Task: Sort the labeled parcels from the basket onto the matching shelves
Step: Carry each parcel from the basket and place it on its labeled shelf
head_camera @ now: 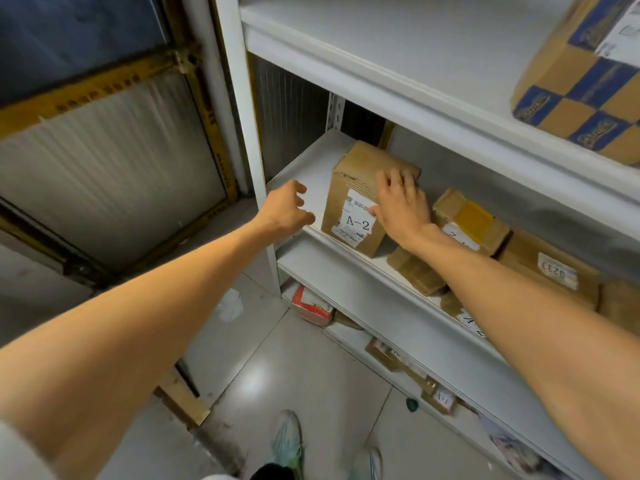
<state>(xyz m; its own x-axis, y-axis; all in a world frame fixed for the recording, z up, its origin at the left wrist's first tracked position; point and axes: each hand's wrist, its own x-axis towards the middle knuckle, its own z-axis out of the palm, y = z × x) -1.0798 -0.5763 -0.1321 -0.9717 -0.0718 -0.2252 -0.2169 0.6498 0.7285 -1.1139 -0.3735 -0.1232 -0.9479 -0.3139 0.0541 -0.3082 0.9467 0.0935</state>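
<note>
Right hand [401, 202]: lies over the upper right corner of the A-2 box [349, 174], fingers spread and barely bent across its top, thumb tip at the edge of the white label; a press, not a clamp. Left hand [287, 211]: hovers just left of the box at the shelf lip, fingers loosely curled, holding nothing. Box stands upright at the left end of the middle shelf [311, 161], label facing out. Judged: taped corrugated card, stiff, dry, not slippery; probably light, since one flat hand steadies it. Standing on end near the lip, so it could tip forward. Best hold: palms on the two opposite side faces. Other parcels, one with yellow tape [474, 216], sit to its right. Basket not in view.
</note>
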